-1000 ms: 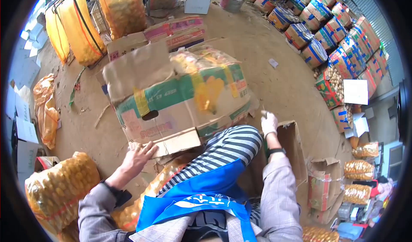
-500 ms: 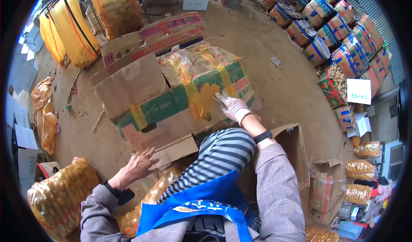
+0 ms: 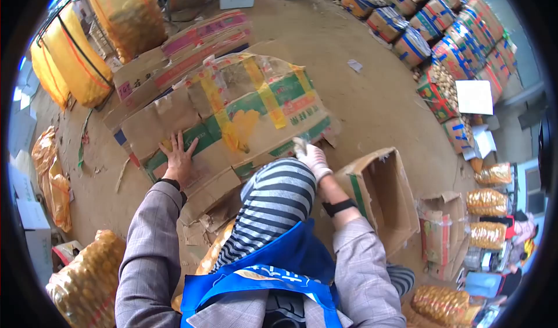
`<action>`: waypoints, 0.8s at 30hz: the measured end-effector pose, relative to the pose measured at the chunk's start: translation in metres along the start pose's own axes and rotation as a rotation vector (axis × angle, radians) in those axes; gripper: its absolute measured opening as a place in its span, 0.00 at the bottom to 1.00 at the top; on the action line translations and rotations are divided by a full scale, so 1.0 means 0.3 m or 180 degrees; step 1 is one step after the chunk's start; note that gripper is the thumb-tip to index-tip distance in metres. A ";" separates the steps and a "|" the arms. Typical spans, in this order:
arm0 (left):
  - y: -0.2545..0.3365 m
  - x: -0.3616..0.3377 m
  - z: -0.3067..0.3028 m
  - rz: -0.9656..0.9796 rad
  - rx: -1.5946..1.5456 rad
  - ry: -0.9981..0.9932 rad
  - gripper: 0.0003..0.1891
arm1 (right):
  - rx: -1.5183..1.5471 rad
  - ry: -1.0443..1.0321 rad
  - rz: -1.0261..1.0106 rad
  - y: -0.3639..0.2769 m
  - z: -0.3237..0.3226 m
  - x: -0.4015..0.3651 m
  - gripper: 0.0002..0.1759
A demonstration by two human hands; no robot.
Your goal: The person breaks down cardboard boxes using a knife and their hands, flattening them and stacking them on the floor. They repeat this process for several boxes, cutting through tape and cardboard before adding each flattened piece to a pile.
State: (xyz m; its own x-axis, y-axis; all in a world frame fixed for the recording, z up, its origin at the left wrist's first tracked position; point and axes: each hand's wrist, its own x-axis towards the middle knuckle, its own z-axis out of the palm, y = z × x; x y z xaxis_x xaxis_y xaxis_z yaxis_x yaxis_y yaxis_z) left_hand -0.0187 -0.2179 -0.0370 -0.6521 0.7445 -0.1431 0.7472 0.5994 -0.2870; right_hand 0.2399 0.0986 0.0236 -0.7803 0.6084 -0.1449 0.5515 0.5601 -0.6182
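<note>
A flattened-looking cardboard box (image 3: 200,168) with green bands and strips of yellow tape (image 3: 270,104) lies tilted in front of me. My bare left hand (image 3: 178,162) rests on its near left side, fingers spread. My right hand (image 3: 315,160), in a pale glove, is at the box's near right edge beside my striped knee (image 3: 285,188). Its fingers are closed around something small and greyish, too blurred to name. Torn cardboard flaps hang along the near side of the box.
Behind the box lean more cardboard pieces (image 3: 203,34). An open carton (image 3: 386,194) stands right of my knee. Potato sacks (image 3: 90,275) lie at lower left, yellow mesh sacks (image 3: 125,17) stand at upper left, and stacked filled cartons (image 3: 412,46) fill the upper right.
My left hand has moved up and forward onto the box face. My right hand has dropped from the taped face to the near right edge. The camera view has shifted.
</note>
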 end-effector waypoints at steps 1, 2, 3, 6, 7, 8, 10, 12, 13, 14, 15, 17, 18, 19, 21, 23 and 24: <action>0.012 -0.011 -0.049 -0.0038 -0.0098 -0.0199 0.54 | 0.0016 0.0242 0.0091 0.035 -0.056 -0.073 0.20; 0.017 -0.028 -0.132 -0.0077 -0.0189 -0.0397 0.53 | 0.0221 0.0313 0.0404 0.099 -0.085 -0.135 0.19; 0.027 -0.038 -0.183 -0.0118 -0.0278 -0.0604 0.51 | 0.0290 0.0488 0.0289 0.161 -0.121 -0.198 0.18; 0.023 -0.016 -0.105 -0.0165 -0.0191 -0.0473 0.50 | 0.0295 0.0586 0.0663 0.301 -0.224 -0.348 0.16; 0.010 -0.005 -0.033 -0.0197 -0.0158 -0.0400 0.51 | 0.0205 0.0618 0.0763 0.326 -0.242 -0.376 0.15; -0.009 0.022 0.105 -0.0168 0.0087 0.0011 0.54 | 0.0645 0.0513 0.1184 0.239 -0.298 -0.418 0.16; -0.012 0.021 0.077 -0.0358 -0.0449 -0.0107 0.54 | 0.0991 0.0561 0.1225 0.259 -0.311 -0.434 0.17; -0.005 0.020 0.046 -0.0567 -0.1073 -0.0116 0.57 | 0.1210 0.0637 0.1301 0.261 -0.319 -0.416 0.16; 0.002 0.030 0.045 -0.0683 -0.0837 -0.0425 0.61 | 0.1249 0.0631 0.1319 0.261 -0.323 -0.397 0.16; 0.009 0.041 0.052 -0.0703 -0.0809 -0.0364 0.63 | 0.1280 0.0605 0.1348 0.265 -0.327 -0.380 0.17; 0.015 0.038 0.066 -0.0735 -0.0783 -0.0323 0.64 | 0.1304 0.0557 0.1381 0.269 -0.323 -0.367 0.17; 0.036 0.020 0.000 -0.0729 -0.0935 -0.0374 0.65 | 0.1209 0.0508 0.1293 0.255 -0.293 -0.332 0.17; 0.038 0.017 -0.030 -0.0709 -0.0995 -0.0385 0.65 | 0.1274 0.0494 0.1288 0.250 -0.262 -0.320 0.17; 0.046 0.025 -0.040 -0.0692 -0.0883 -0.0440 0.64 | 0.1341 0.0510 0.1276 0.250 -0.236 -0.313 0.17; 0.062 0.020 -0.061 -0.0654 -0.0683 -0.0539 0.63 | 0.1405 0.0349 0.1353 0.241 -0.184 -0.311 0.19; 0.055 -0.011 -0.081 -0.0529 -0.0950 -0.0250 0.59 | 0.1799 0.0415 0.1292 0.265 -0.130 -0.314 0.17; 0.039 -0.027 -0.065 -0.0435 -0.0987 -0.0238 0.58 | 0.1946 0.0436 0.1521 0.272 -0.117 -0.320 0.18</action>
State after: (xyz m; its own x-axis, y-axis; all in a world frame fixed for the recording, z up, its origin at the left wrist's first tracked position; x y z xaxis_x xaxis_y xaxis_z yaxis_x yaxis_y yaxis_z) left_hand -0.0021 -0.2113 -0.0206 -0.7479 0.6344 -0.1954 0.6482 0.7614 -0.0086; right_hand 0.3702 0.1056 0.0144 -0.4343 0.7915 -0.4300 0.5269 -0.1640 -0.8340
